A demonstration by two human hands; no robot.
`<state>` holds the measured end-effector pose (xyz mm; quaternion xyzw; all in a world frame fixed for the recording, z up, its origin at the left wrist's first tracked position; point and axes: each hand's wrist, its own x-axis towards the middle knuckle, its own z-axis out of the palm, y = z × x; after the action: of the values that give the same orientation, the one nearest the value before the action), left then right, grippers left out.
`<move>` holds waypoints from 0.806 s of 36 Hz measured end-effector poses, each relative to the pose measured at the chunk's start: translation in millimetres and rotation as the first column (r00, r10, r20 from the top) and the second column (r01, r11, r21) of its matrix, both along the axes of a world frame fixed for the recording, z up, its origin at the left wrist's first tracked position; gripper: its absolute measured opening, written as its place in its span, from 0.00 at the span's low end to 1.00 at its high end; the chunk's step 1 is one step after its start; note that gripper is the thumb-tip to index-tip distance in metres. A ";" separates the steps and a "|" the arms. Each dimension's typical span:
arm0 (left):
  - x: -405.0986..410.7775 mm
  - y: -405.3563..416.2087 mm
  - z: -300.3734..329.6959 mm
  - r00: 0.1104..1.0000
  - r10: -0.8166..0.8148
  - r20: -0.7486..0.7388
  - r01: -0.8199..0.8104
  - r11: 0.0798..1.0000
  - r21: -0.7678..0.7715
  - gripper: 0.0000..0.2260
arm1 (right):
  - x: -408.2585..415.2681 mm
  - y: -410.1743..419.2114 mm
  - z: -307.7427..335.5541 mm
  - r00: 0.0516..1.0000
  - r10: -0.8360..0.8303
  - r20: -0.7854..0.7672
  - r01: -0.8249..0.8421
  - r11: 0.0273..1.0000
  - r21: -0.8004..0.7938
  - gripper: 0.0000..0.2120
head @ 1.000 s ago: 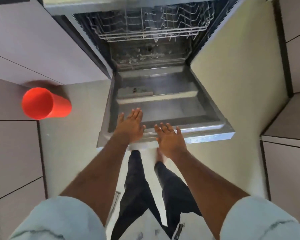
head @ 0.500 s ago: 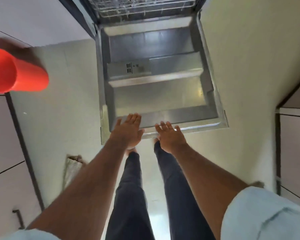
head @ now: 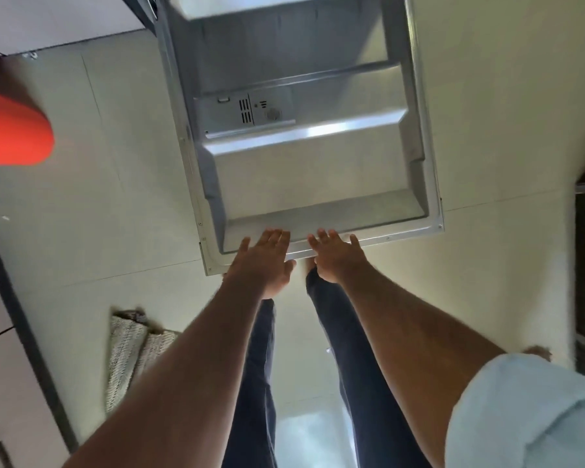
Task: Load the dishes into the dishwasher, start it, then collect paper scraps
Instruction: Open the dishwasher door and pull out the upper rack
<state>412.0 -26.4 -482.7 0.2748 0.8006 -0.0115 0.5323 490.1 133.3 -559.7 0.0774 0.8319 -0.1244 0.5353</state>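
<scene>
The dishwasher door (head: 304,177) hangs open and level in front of me, its steel inner face up, with the detergent compartment (head: 247,113) near its middle. My left hand (head: 262,261) and my right hand (head: 338,258) lie flat, fingers spread, at the door's near edge. Neither hand holds anything. The racks and the tub are out of view above the frame. No dishes show.
A red cup (head: 12,130) sticks out from the counter at the left edge. A folded woven mat (head: 132,352) lies on the pale floor at lower left. Cabinet fronts flank both sides. My legs stand below the door's edge.
My view has tilted down, so the racks have left the frame and the door fills the top. Both hands have stayed at the door's near edge.
</scene>
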 end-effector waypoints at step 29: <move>-6.0 7.3 -55.3 1.000 0.009 -0.014 -0.009 0.998 0.062 0.30 | 1.4 10.1 -49.9 0.961 0.002 -0.276 -0.005 1.000 -0.009 0.28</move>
<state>406.0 -19.1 -538.0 0.2873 0.8056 0.0136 0.5179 491.5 143.4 -609.6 0.0553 0.8979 -0.1368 0.4148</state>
